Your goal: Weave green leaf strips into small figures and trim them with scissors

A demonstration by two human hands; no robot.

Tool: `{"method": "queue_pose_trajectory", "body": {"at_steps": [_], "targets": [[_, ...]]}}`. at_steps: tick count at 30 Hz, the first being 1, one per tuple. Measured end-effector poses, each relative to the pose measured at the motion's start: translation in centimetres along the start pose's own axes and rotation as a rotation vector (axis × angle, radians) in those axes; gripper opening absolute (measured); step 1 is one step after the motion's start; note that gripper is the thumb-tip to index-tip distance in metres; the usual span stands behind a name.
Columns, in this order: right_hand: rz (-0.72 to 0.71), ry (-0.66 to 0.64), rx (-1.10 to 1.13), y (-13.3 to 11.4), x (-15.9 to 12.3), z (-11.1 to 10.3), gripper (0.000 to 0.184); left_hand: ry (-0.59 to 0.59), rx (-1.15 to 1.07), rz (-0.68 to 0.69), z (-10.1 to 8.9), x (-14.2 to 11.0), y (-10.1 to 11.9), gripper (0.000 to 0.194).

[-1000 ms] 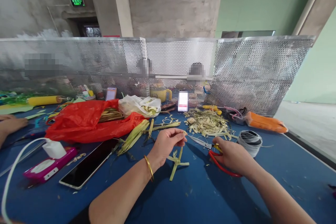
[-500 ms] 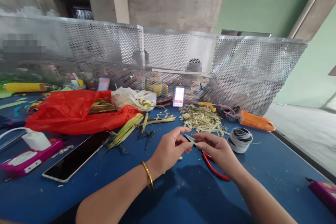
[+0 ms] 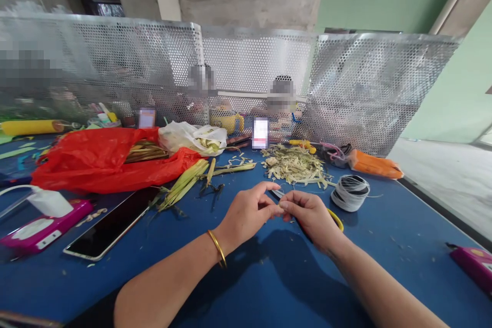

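My left hand [image 3: 248, 213], with a gold bangle on the wrist, is closed in a pinch. Its thumb and fingertips meet those of my right hand [image 3: 309, 215], which is pinched as well. Whatever lies between the fingertips is too small and covered to make out. Close to the hands, a dark metal tip [image 3: 277, 194] shows between them. Past my right hand curves a yellow handle [image 3: 337, 220], seemingly of the same tool. Most of the tool is hidden by the hand, so I cannot tell whether it is held or lying on the table.
Beyond the hands lies a heap of pale plant shreds [image 3: 295, 165]. A white string roll [image 3: 350, 193] and an orange packet [image 3: 375, 164] stand right. Leftward are green stalks [image 3: 186, 184], a red plastic bag [image 3: 92, 159], a phone [image 3: 109, 225] and a purple power strip [image 3: 49, 230].
The tool's red handle, visible before under my right hand, is now mostly hidden, and a yellow handle shows beyond the hand. My fingertips have come together. The view has tilted slightly down.
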State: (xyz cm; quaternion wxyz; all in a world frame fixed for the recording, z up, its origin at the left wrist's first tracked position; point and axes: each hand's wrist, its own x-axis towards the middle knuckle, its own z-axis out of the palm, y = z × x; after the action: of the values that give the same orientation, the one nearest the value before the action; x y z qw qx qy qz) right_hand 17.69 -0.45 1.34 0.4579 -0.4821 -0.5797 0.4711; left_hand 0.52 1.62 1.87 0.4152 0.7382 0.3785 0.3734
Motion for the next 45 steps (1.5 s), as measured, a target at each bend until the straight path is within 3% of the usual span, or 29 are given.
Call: {"method": "queue_pose_trajectory", "body": {"at_steps": [4,7,10,14,16,19,22,26,31,34,40,45], "targets": [[-0.059,0.126,-0.113,0.4,0.5,-0.7,0.025,0.109,0.157,0.003,-2.3,0.6,0.4,0.037],[-0.114,0.180,-0.203,0.6,0.8,-1.4,0.024,0.123,0.500,-0.094,-4.6,0.9,0.9,0.045],[-0.131,0.158,-0.290,0.7,0.9,-1.5,0.021,-0.065,0.718,-0.196,-5.7,0.9,1.0,0.051],[-0.132,0.080,-0.383,1.0,0.8,-1.0,0.019,-0.248,0.807,-0.175,-5.1,0.7,0.1,0.041],[-0.139,0.053,-0.387,1.2,0.8,-0.8,0.019,-0.291,0.742,-0.197,-4.4,0.7,-0.6,0.027],[-0.133,0.055,-0.308,1.0,0.8,-0.8,0.023,-0.353,0.364,-0.309,-3.7,1.0,-1.4,0.018],[-0.062,0.070,-0.129,0.2,0.6,-1.1,0.032,-0.253,-0.044,-0.383,-3.2,1.4,-1.5,0.029],[0.036,0.022,0.132,-0.7,0.1,-1.2,0.034,-0.164,-0.302,-0.430,-2.2,1.2,-0.8,0.034],[-0.007,-0.062,0.099,-0.6,0.0,-0.9,0.028,-0.233,-0.445,-0.440,-1.1,0.6,-0.3,0.031],[-0.019,-0.045,0.055,-0.4,0.0,-0.8,0.026,-0.268,-0.517,-0.446,-0.8,0.4,-0.3,0.031],[0.005,0.003,0.091,-0.3,0.0,-0.9,0.029,-0.239,-0.583,-0.460,-0.9,0.5,-0.5,0.052],[-0.013,-0.039,0.099,0.3,0.0,-0.6,0.026,-0.317,-0.621,-0.475,-0.5,0.3,-1.0,0.039]]}}
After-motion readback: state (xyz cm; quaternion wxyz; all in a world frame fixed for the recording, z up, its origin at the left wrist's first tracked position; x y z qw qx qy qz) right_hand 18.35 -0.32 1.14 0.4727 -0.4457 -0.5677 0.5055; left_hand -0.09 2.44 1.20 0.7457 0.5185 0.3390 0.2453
